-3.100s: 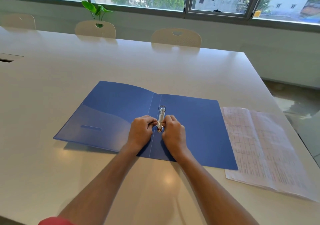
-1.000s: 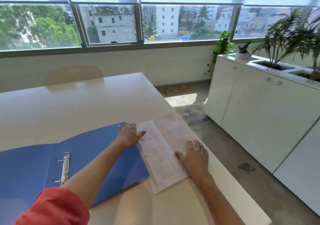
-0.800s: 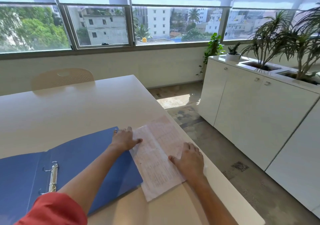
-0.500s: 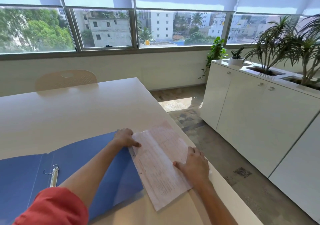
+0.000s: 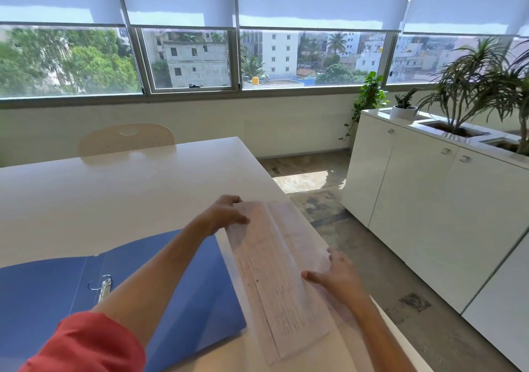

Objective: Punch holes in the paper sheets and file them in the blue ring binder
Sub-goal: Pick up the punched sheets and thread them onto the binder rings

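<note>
Printed white paper sheets (image 5: 274, 274), right of the open blue plastic ring binder (image 5: 43, 300), are pinched at the far end by the left hand (image 5: 221, 214); the right hand (image 5: 335, 275) grips their near right edge.

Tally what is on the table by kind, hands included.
Hands: 2, the left hand and the right hand, both on the paper
Blue ring binder: 1, lying open
Stack of paper sheets: 1
Total: 4
</note>
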Action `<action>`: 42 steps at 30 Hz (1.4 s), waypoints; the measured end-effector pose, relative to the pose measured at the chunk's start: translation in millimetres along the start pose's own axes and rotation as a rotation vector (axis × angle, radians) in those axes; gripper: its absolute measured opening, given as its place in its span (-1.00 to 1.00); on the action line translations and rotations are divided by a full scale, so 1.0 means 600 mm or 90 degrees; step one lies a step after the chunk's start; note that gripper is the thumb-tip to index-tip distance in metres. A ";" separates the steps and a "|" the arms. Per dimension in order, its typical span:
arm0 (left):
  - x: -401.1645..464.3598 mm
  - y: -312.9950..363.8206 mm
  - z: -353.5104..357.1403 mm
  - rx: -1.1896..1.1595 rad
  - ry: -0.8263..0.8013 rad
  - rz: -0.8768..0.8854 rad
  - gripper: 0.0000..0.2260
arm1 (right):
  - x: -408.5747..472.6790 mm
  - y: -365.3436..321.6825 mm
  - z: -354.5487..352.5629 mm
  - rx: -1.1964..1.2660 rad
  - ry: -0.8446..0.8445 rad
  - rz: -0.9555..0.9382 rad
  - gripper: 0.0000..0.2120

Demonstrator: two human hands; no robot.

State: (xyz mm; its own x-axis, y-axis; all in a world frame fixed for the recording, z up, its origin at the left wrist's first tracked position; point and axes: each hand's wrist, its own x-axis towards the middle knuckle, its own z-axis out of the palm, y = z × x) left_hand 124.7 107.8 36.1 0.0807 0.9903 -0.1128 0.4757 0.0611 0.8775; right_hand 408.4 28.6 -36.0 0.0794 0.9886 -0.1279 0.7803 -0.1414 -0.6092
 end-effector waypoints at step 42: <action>-0.152 0.055 0.049 -0.376 0.119 0.230 -0.92 | -0.053 -0.126 -0.093 0.617 0.229 -0.284 -0.80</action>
State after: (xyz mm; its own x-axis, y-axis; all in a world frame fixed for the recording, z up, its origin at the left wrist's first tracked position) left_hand 158.7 15.9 61.7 -0.0323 0.9630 0.2675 -0.1111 -0.2694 0.9566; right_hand 381.6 11.0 57.8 0.2093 0.8961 0.3914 -0.0149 0.4031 -0.9150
